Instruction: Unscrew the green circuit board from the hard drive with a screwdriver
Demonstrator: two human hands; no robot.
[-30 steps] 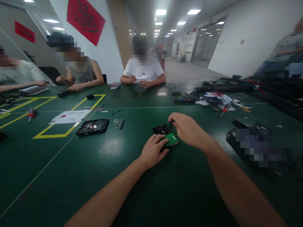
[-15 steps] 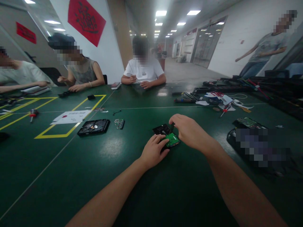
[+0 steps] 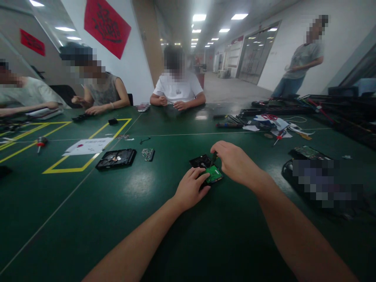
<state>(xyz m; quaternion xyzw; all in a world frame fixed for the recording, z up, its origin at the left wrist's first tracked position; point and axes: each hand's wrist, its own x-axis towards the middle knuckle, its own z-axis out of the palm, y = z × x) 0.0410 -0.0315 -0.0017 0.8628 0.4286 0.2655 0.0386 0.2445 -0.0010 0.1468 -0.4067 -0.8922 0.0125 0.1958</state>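
Note:
A black hard drive [image 3: 201,161] with a green circuit board [image 3: 215,175] on its upper face lies flat on the table in front of me. My left hand [image 3: 192,186] holds it down from the near left side, fingers across its top and thumb by the near edge. Above its far right side, my right hand [image 3: 230,158] is closed around a dark screwdriver [image 3: 215,157]. Its thin shaft points down to the drive; most of the handle is hidden by my fingers. Left of the drive lie a loose circuit board [image 3: 147,154] and a second black drive casing [image 3: 116,159].
White paper [image 3: 88,146] lies within yellow tape at left, near a red-handled screwdriver [image 3: 41,142]. Cables and scraps [image 3: 274,124] lie at the far right, a green board [image 3: 311,152] nearer. Several people sit across the table; another person [image 3: 302,62] stands at right.
My hands stay at the drive, almost unmoved, the right one still at the same spot. The standing person at right has walked leftward.

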